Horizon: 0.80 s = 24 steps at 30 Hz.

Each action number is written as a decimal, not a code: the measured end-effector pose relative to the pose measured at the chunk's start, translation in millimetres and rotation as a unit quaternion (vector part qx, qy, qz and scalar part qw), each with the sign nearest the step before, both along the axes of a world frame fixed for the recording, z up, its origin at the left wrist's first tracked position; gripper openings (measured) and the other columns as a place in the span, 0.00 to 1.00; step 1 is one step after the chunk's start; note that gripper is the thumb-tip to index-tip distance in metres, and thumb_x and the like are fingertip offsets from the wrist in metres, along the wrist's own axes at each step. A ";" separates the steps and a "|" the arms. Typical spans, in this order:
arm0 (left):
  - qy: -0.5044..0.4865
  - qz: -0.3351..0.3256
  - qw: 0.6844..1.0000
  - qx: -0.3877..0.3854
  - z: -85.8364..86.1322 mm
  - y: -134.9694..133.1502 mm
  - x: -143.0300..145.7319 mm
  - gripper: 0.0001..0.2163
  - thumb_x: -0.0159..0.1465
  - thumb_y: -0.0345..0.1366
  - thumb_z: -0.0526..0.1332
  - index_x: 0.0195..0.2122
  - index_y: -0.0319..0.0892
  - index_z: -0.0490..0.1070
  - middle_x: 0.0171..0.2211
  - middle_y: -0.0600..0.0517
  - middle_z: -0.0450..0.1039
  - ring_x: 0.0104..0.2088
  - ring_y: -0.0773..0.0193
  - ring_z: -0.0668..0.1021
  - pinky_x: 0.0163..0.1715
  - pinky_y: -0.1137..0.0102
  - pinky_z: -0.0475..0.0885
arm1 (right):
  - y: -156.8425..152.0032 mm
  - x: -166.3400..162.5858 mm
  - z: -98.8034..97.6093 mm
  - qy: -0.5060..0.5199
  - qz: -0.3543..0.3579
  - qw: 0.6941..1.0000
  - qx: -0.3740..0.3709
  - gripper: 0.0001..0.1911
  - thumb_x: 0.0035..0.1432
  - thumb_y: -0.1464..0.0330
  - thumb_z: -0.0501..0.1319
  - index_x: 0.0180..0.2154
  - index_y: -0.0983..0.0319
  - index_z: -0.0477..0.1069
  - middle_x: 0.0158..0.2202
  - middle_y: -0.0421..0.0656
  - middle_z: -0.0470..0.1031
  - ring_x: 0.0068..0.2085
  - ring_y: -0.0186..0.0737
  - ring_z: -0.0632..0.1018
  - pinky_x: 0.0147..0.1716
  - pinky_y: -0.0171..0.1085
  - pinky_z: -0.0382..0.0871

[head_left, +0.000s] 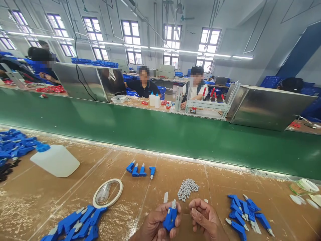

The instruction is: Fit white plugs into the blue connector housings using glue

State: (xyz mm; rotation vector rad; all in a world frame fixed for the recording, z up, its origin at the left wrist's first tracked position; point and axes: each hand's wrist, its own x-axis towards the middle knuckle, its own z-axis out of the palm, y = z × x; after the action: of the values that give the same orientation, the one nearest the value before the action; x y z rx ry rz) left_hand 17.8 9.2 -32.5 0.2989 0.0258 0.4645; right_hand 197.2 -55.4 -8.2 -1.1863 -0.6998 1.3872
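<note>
My left hand (158,221) grips a blue plastic part (170,217) with a light grey tip that points up and away from me. To its right, my right hand (206,219) is held apart from the part, its fingers loosely curled and the thumb near the index finger. I see nothing between those fingers. Just beyond both hands lies a heap of small grey pellet-like pieces (188,189). A pile of similar blue parts (242,212) lies right of my right hand, and another pile (76,224) is at the lower left. Several more blue parts (140,170) stand in a row further back.
A roll of tape (120,194) lies left of my hands. Behind it a white bottle with a blue cap (59,160) rests on its side, near more blue parts (15,144). A jar (304,186) is at far right. Co-workers sit beyond the green belt (150,130).
</note>
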 end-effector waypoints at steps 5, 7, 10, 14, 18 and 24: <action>0.075 0.021 0.996 -0.040 2.4 0.7 2.2 0.15 0.57 0.34 0.72 0.44 0.36 0.75 0.33 0.49 0.75 0.29 0.73 0.80 0.23 0.89 0.69 | 0.6 -3.0 -0.2 -0.008 0.017 1.000 -0.003 0.24 0.44 0.50 0.75 0.33 0.63 0.79 0.22 0.36 0.68 0.23 0.31 0.69 0.23 0.30 0.66; 0.091 0.034 0.994 -0.050 2.7 0.5 3.0 0.16 0.55 0.35 0.74 0.43 0.36 0.75 0.33 0.50 0.75 0.30 0.73 0.81 0.25 0.89 0.71 | 1.7 -1.7 -2.6 -0.007 0.011 1.000 -0.014 0.24 0.43 0.50 0.76 0.32 0.63 0.79 0.22 0.35 0.68 0.23 0.31 0.68 0.22 0.29 0.65; 0.100 0.048 0.992 -0.053 3.8 0.1 2.8 0.17 0.54 0.35 0.74 0.42 0.36 0.75 0.33 0.51 0.74 0.28 0.75 0.79 0.24 0.89 0.70 | 3.2 1.0 -6.8 -0.012 -0.001 1.000 -0.019 0.25 0.42 0.50 0.76 0.32 0.63 0.79 0.22 0.35 0.68 0.23 0.31 0.67 0.21 0.29 0.64; 0.094 0.052 0.993 -0.051 5.0 0.8 1.7 0.16 0.56 0.35 0.73 0.43 0.36 0.75 0.33 0.50 0.74 0.27 0.76 0.79 0.22 0.91 0.68 | 3.9 2.6 -10.5 -0.016 -0.005 1.000 -0.016 0.26 0.41 0.48 0.76 0.31 0.63 0.79 0.20 0.35 0.67 0.22 0.30 0.67 0.21 0.29 0.64; 0.075 0.044 0.995 -0.058 4.3 1.9 1.4 0.14 0.56 0.33 0.72 0.42 0.35 0.75 0.33 0.49 0.75 0.27 0.76 0.79 0.21 0.91 0.68 | 3.9 3.2 -11.6 -0.018 -0.002 0.999 -0.028 0.26 0.41 0.48 0.76 0.31 0.63 0.79 0.20 0.35 0.67 0.22 0.29 0.66 0.21 0.28 0.63; 0.053 0.044 0.995 -0.066 1.1 2.9 0.4 0.13 0.54 0.28 0.71 0.41 0.34 0.77 0.32 0.49 0.76 0.25 0.76 0.78 0.18 0.92 0.67 | 4.0 5.0 -11.1 0.007 -0.020 0.999 -0.034 0.25 0.38 0.50 0.78 0.29 0.64 0.78 0.20 0.34 0.67 0.21 0.27 0.66 0.20 0.26 0.63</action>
State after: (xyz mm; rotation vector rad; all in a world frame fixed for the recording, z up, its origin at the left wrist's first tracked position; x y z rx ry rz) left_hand 18.2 12.1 -31.5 0.1935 0.1728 0.5312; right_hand 202.2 -51.4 -19.3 -1.2357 -0.6204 1.3936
